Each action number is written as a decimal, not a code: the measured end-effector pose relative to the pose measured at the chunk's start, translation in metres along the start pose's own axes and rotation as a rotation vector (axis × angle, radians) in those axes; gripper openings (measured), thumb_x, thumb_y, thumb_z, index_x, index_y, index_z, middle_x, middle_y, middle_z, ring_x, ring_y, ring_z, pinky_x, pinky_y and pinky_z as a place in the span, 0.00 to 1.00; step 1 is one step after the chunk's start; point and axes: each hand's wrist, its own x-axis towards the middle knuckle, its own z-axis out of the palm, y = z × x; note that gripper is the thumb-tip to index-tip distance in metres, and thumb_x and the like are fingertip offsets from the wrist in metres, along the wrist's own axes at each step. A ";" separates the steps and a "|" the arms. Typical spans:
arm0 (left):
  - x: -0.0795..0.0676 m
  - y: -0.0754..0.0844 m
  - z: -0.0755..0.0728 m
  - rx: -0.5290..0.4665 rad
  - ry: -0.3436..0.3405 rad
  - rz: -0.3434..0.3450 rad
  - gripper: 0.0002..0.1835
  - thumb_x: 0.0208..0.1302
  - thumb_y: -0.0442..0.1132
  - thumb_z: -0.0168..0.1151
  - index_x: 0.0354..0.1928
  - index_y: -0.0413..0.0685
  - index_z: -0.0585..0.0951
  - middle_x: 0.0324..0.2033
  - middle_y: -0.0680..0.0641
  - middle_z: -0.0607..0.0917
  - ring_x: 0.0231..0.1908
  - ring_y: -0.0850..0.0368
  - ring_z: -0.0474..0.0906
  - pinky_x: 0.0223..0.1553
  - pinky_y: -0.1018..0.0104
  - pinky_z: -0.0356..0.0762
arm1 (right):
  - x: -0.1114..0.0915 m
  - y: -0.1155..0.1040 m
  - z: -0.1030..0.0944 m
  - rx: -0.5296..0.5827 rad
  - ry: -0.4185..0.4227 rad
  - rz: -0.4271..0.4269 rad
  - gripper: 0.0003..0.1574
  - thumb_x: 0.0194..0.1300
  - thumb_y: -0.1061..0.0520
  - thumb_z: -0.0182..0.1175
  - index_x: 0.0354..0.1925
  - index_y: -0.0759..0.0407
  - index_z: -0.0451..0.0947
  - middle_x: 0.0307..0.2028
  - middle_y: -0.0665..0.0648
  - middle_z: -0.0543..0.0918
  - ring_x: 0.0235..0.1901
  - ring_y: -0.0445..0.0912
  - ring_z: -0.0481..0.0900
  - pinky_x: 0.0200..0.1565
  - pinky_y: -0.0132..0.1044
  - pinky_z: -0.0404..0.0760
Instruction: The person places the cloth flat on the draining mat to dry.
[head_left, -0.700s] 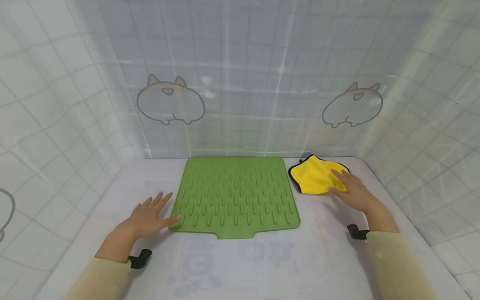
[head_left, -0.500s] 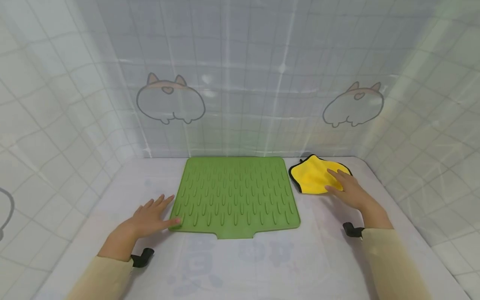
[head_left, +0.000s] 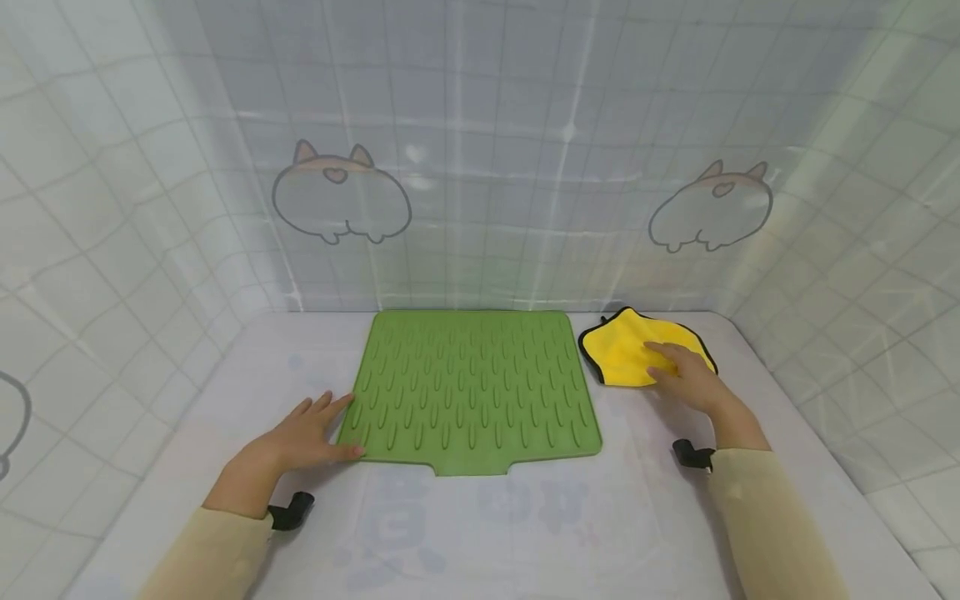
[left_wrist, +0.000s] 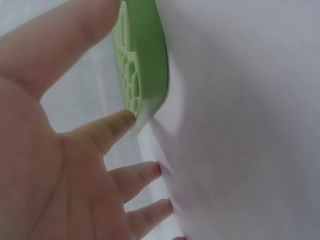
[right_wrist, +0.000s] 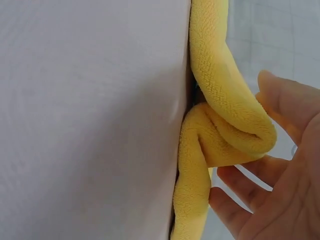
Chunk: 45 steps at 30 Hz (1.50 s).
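In the head view a green ridged mat (head_left: 472,375) lies flat, its short tab toward me. Beside its left edge is my left hand (head_left: 303,437), fingers spread, the thumb at the mat's near left corner and the index fingertip at its edge. The left wrist view shows that index fingertip against the mat's side (left_wrist: 150,65), other fingertips on the white surface. A yellow cloth (head_left: 618,354) with black trim lies right of the mat. Over its right part is my right hand (head_left: 693,379). In the right wrist view, loosely bent fingers (right_wrist: 232,210) touch a plush fold (right_wrist: 240,125); the thumb stands apart.
A white cloth-covered surface (head_left: 480,542) with faint printed marks carries everything. Translucent grid-patterned sheets form a back wall (head_left: 495,167) and side walls. Two corgi drawings (head_left: 341,200) decorate the back wall. Both wrists wear small black mounts (head_left: 292,510).
My right hand has slid left across the cloth, showing more of its right edge. My left hand has shifted slightly right, closer to the mat's edge. The mat stays put.
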 end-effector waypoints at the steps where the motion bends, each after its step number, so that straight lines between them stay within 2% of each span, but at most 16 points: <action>1: 0.000 0.000 0.000 0.001 -0.002 -0.003 0.56 0.56 0.66 0.69 0.75 0.36 0.59 0.70 0.20 0.54 0.67 0.14 0.46 0.59 0.20 0.54 | 0.001 0.001 0.001 0.007 0.005 0.005 0.36 0.76 0.47 0.55 0.74 0.58 0.62 0.72 0.70 0.61 0.71 0.69 0.54 0.67 0.69 0.54; 8: 0.001 -0.003 0.004 -0.002 -0.007 -0.010 0.56 0.55 0.66 0.69 0.75 0.37 0.59 0.70 0.20 0.54 0.67 0.14 0.46 0.59 0.20 0.54 | 0.001 0.004 0.000 0.020 0.019 0.053 0.33 0.76 0.49 0.56 0.72 0.61 0.65 0.71 0.71 0.63 0.71 0.69 0.56 0.67 0.68 0.57; 12: -0.001 -0.005 0.006 -0.011 -0.010 -0.009 0.56 0.55 0.66 0.70 0.75 0.37 0.59 0.70 0.20 0.54 0.67 0.13 0.46 0.58 0.19 0.53 | 0.001 0.005 0.001 0.021 0.028 0.089 0.34 0.74 0.49 0.58 0.70 0.62 0.67 0.70 0.73 0.64 0.67 0.69 0.62 0.65 0.68 0.61; 15: -0.002 -0.005 0.006 -0.019 -0.015 -0.012 0.56 0.55 0.66 0.70 0.75 0.38 0.59 0.71 0.20 0.54 0.68 0.14 0.46 0.58 0.19 0.53 | 0.001 0.007 0.002 0.031 0.049 0.113 0.33 0.72 0.51 0.62 0.69 0.63 0.69 0.67 0.72 0.68 0.58 0.65 0.69 0.60 0.64 0.69; 18: -0.002 -0.005 0.006 -0.019 -0.015 -0.010 0.56 0.55 0.65 0.70 0.75 0.38 0.60 0.71 0.20 0.54 0.67 0.14 0.46 0.58 0.18 0.53 | 0.001 0.007 0.002 0.039 0.078 0.134 0.33 0.69 0.51 0.65 0.67 0.61 0.71 0.62 0.71 0.72 0.50 0.61 0.70 0.53 0.58 0.74; 26: -0.004 -0.001 0.000 -0.030 -0.018 -0.018 0.55 0.55 0.64 0.71 0.75 0.38 0.60 0.71 0.21 0.54 0.67 0.14 0.46 0.57 0.18 0.54 | -0.001 -0.002 -0.006 0.050 0.151 0.120 0.33 0.68 0.47 0.66 0.65 0.61 0.74 0.51 0.68 0.76 0.46 0.59 0.70 0.44 0.47 0.74; 31: -0.004 -0.001 -0.002 -0.037 -0.024 -0.019 0.55 0.55 0.63 0.71 0.75 0.38 0.59 0.71 0.20 0.54 0.67 0.13 0.45 0.57 0.17 0.53 | -0.006 -0.011 -0.010 0.086 0.218 0.110 0.33 0.68 0.46 0.66 0.64 0.61 0.75 0.52 0.67 0.76 0.46 0.58 0.71 0.46 0.48 0.75; 39: -0.002 -0.003 -0.005 -0.042 -0.033 -0.026 0.56 0.55 0.64 0.71 0.75 0.37 0.59 0.71 0.20 0.53 0.68 0.14 0.44 0.58 0.17 0.52 | -0.012 -0.027 -0.016 0.126 0.346 0.077 0.32 0.68 0.47 0.67 0.63 0.62 0.76 0.56 0.69 0.77 0.47 0.60 0.75 0.51 0.56 0.77; 45: -0.001 -0.002 -0.007 -0.035 -0.041 -0.025 0.56 0.55 0.64 0.71 0.76 0.38 0.58 0.71 0.20 0.53 0.68 0.14 0.44 0.57 0.17 0.52 | -0.019 -0.041 -0.018 0.173 0.400 0.099 0.33 0.68 0.45 0.66 0.64 0.61 0.76 0.55 0.67 0.76 0.48 0.60 0.75 0.49 0.52 0.80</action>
